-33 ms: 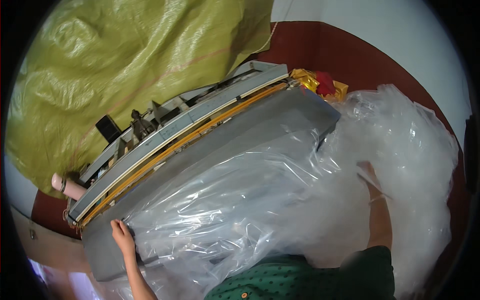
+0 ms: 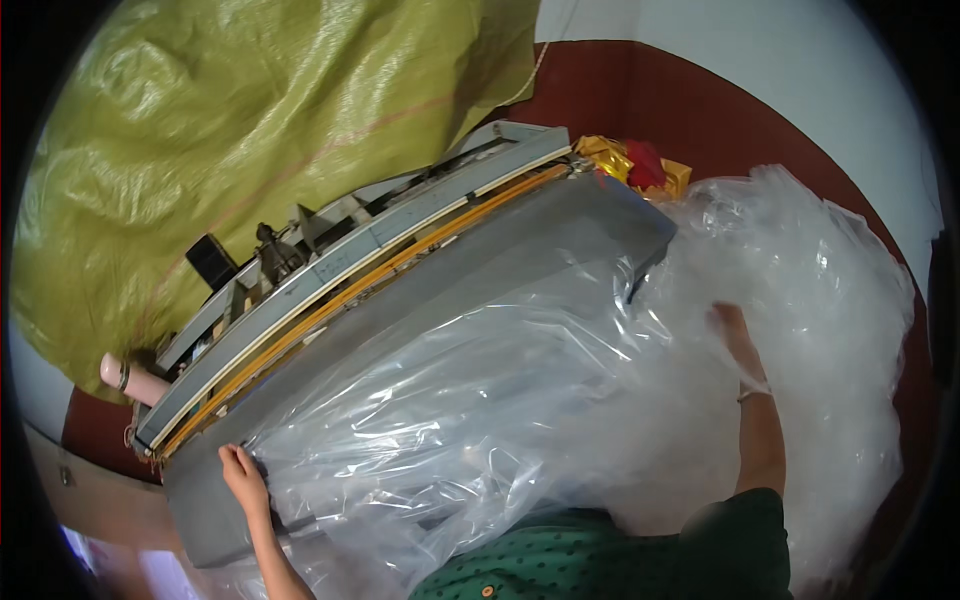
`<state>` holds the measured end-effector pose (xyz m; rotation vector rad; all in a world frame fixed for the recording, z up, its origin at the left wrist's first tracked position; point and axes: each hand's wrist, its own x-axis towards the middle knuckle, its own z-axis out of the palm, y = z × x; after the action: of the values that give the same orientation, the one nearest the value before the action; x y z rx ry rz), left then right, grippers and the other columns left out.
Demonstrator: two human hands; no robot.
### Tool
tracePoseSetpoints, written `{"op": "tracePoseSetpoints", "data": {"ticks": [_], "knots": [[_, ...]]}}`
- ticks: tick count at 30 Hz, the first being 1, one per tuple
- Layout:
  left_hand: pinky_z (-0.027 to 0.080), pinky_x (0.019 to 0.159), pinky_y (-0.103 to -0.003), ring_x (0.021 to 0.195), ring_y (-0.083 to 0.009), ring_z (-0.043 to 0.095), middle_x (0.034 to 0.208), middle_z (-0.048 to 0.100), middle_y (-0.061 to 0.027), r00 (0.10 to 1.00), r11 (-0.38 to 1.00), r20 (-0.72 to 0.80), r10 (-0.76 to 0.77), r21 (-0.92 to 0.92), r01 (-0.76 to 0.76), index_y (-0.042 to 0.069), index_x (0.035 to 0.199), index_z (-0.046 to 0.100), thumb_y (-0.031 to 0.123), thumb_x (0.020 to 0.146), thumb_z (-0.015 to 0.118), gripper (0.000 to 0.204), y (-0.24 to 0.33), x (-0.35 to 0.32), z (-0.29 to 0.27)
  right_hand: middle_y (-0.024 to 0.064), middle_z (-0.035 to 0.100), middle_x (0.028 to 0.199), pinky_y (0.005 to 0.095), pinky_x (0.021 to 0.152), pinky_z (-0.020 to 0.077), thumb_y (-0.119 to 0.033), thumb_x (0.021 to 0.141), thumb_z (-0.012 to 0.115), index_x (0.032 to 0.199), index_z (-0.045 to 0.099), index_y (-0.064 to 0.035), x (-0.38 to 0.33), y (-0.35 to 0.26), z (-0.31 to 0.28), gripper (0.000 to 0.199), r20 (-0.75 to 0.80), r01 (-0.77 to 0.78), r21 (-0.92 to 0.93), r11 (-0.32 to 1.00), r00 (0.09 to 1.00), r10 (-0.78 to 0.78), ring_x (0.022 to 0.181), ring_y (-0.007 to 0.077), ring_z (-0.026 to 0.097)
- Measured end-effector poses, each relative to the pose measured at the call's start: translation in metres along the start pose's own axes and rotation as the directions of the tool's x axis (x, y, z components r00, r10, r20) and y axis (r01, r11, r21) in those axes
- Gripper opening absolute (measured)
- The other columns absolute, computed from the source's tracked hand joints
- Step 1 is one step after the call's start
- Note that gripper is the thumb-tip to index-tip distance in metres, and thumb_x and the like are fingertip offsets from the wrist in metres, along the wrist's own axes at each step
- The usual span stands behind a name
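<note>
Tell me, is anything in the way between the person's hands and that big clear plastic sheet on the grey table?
Nothing visible. The left hand already rests on the clear plastic sheet at its near-left edge on the grey table. The right hand is buried in the heaped plastic at the right, partly veiled by it.

I note a yellow-green woven sack (image 2: 230, 130) draped behind the sealing machine (image 2: 350, 270). Red and gold packets (image 2: 635, 165) lie at its far end, against a dark red wall band (image 2: 700, 90) below white wall (image 2: 760, 50).
</note>
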<state>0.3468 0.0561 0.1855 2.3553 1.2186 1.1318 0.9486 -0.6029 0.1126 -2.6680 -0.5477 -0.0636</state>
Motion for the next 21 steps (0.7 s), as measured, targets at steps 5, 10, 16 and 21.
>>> {"op": "tracePoseSetpoints", "data": {"ticks": [5,10,16,21], "knots": [[0.037,0.059,-0.030,0.060,-0.0189,0.037,0.066,0.038,-0.0111,0.998,0.998,-0.012,-0.067,-0.024,0.066,0.001,0.082,0.039,0.008,0.090,0.043,0.012,-0.003,-0.002,-0.007,0.0017,0.061,0.066,0.0253,0.056,0.0432,-0.033,0.082,0.060,0.076,0.063,-0.0057,0.028,-0.206,-0.062,0.028,0.061,-0.031,0.754,0.656,0.998,-0.024,0.059,0.0083,0.055],[0.036,0.058,-0.027,0.061,-0.0154,0.036,0.066,0.038,-0.0075,0.997,0.996,-0.015,-0.079,-0.041,0.078,0.001,0.082,0.039,0.008,0.091,0.042,0.012,-0.001,-0.004,-0.011,0.0034,0.060,0.059,0.0268,0.051,0.0432,-0.040,0.079,0.062,0.067,0.063,-0.0022,0.039,-0.265,-0.008,0.040,0.317,-0.029,0.434,0.900,0.941,-0.122,0.054,0.0099,0.055],[0.035,0.056,-0.026,0.059,-0.0133,0.035,0.066,0.037,-0.0059,0.991,0.985,0.022,-0.134,-0.105,0.136,0.002,0.082,0.039,0.009,0.092,0.042,0.013,0.002,-0.003,-0.009,0.0052,0.060,0.061,0.0270,0.051,0.0431,-0.035,0.074,0.070,0.071,0.062,-0.0007,0.059,-0.263,0.012,0.035,0.157,0.046,0.552,0.832,0.975,-0.158,0.054,0.0112,0.054],[0.034,0.054,-0.026,0.058,-0.0123,0.034,0.065,0.036,-0.0048,0.999,0.996,-0.043,-0.020,-0.084,0.016,0.002,0.082,0.040,0.010,0.092,0.042,0.013,-0.007,-0.004,-0.007,0.0038,0.059,0.063,0.0242,0.055,0.0435,-0.030,0.076,0.069,0.072,0.061,-0.0010,0.062,-0.256,0.014,0.030,0.113,0.111,0.417,0.902,0.979,-0.173,0.060,0.0094,0.056]]}}
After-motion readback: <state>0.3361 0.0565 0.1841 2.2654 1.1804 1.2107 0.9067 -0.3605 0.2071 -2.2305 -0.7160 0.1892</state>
